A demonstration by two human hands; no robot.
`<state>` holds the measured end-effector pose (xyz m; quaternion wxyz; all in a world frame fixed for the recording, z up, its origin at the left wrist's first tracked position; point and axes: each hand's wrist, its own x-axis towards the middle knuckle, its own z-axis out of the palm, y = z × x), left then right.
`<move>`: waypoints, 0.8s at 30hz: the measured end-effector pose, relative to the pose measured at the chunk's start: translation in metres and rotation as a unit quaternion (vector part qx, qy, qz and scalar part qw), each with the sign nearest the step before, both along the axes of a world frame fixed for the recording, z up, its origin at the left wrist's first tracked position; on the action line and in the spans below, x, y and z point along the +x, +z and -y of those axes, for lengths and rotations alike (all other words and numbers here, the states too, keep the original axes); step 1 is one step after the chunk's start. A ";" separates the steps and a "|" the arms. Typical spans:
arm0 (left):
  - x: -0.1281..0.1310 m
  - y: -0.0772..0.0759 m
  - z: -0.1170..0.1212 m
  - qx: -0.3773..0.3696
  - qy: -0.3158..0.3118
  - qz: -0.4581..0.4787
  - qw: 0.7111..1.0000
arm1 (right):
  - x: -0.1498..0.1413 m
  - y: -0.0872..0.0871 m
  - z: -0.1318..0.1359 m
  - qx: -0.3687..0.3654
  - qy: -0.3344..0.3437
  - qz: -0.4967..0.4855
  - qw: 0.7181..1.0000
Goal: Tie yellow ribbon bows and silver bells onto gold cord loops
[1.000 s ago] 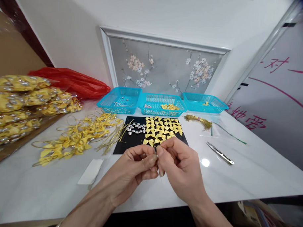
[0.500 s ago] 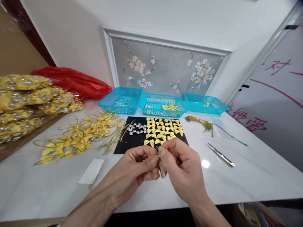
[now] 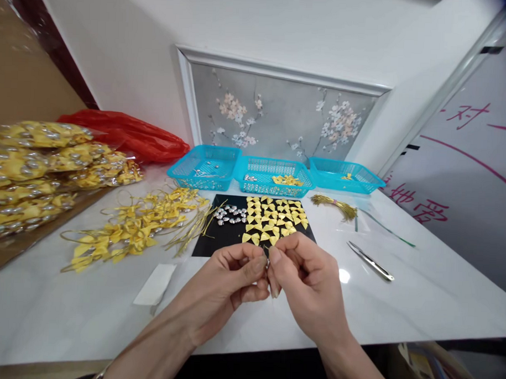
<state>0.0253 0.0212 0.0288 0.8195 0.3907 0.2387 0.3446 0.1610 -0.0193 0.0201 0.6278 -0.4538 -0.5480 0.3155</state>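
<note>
My left hand (image 3: 237,274) and my right hand (image 3: 302,274) meet at the near edge of a black mat (image 3: 205,240). Both are closed in a pinch, fingertips almost touching. Whatever they hold is thin and mostly covered by the fingers; I cannot make out its kind. Beyond them on the mat lie rows of yellow ribbon bows (image 3: 270,215). Beside the bows, on the left, is a cluster of silvery beads (image 3: 230,213). Several thin gold cords (image 3: 191,229) lie across the mat's left edge.
Yellow bow pieces with cords (image 3: 131,229) are heaped at left, near bagged bows (image 3: 38,171) and a red plastic bag (image 3: 126,135). Blue baskets (image 3: 204,165) line the wall. Right of the mat lie a gold cord bundle (image 3: 335,206) and small metal snips (image 3: 370,261). A white paper piece (image 3: 155,285) lies at front left.
The whole view has shifted slightly, so the table things appear a little further right. Both hands stay pinched together, nearly unmoved.
</note>
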 end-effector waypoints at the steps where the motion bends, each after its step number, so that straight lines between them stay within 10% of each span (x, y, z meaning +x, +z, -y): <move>1: 0.000 0.000 0.000 0.000 0.000 0.000 1.000 | 0.000 0.000 0.000 -0.003 0.003 0.001 1.000; 24: -0.001 -0.003 0.000 -0.006 -0.005 0.005 1.000 | -0.001 0.002 0.002 -0.013 0.004 -0.007 1.000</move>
